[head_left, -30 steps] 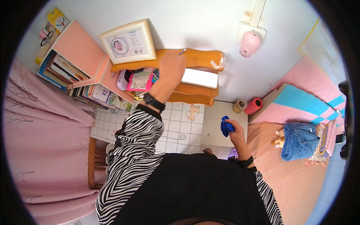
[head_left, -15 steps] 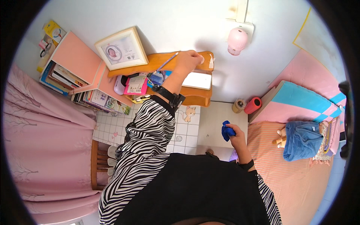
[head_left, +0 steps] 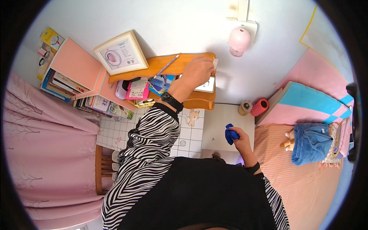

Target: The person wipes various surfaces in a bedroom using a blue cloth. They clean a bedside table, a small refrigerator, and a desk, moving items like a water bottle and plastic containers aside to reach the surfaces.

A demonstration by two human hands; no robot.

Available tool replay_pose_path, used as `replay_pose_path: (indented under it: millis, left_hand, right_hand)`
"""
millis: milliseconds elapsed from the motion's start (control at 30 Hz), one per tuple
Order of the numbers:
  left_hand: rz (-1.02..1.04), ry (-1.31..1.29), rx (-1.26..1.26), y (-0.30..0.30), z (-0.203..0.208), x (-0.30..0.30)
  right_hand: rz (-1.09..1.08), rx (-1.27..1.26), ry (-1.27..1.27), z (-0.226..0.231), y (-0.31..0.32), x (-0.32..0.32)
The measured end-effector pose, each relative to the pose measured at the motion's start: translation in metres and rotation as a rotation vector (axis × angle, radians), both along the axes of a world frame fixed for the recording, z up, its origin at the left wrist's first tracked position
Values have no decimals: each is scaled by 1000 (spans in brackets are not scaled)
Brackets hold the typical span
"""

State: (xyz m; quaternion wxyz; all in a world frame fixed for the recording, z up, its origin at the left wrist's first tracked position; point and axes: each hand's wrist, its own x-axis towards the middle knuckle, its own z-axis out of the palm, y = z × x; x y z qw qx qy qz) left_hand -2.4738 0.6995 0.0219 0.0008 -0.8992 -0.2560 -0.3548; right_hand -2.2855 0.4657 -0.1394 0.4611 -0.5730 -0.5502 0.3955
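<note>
My left hand (head_left: 196, 72) reaches over the right end of an orange-brown wooden desk shelf (head_left: 157, 63). Its fingers are closed at a small thin white piece (head_left: 216, 63), perhaps paper, whose edge shows past the fingertips; the grip itself is partly hidden. Below that wrist, a white-screened tablet or phone (head_left: 208, 85) stands in the shelf. A purple pencil (head_left: 166, 66) lies across the shelf top, left of the hand. My right hand (head_left: 242, 142) grips a crumpled dark-blue cloth (head_left: 230, 134) above a pale cabinet top (head_left: 218, 119).
A framed picture (head_left: 121, 53) leans on the wall beside pink book holders (head_left: 78, 63). A pink device (head_left: 240, 39) is plugged in at the wall. Two cylindrical containers, tan (head_left: 244, 107) and red (head_left: 260, 107), stand by the bed headboard (head_left: 306, 101). A wooden chair (head_left: 100, 168) stands left.
My left hand has moved right along the shelf top to the white piece, covering more of the screen. My right hand still holds the blue cloth in nearly the same place.
</note>
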Motion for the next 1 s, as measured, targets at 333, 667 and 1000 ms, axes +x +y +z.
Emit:
replay_pose_path:
  millis: [333,667,1000]
  left_hand:
    - [240,-10,-585,19,21,1]
    - [179,61,-645,30,21,7]
    - [112,-609,-684,-16,11,-25]
  right_hand:
    - [22,-24,77,-6,5,-4]
    - [25,-23,29,-2,6,-4]
    - [36,-27,69,-8,8,0]
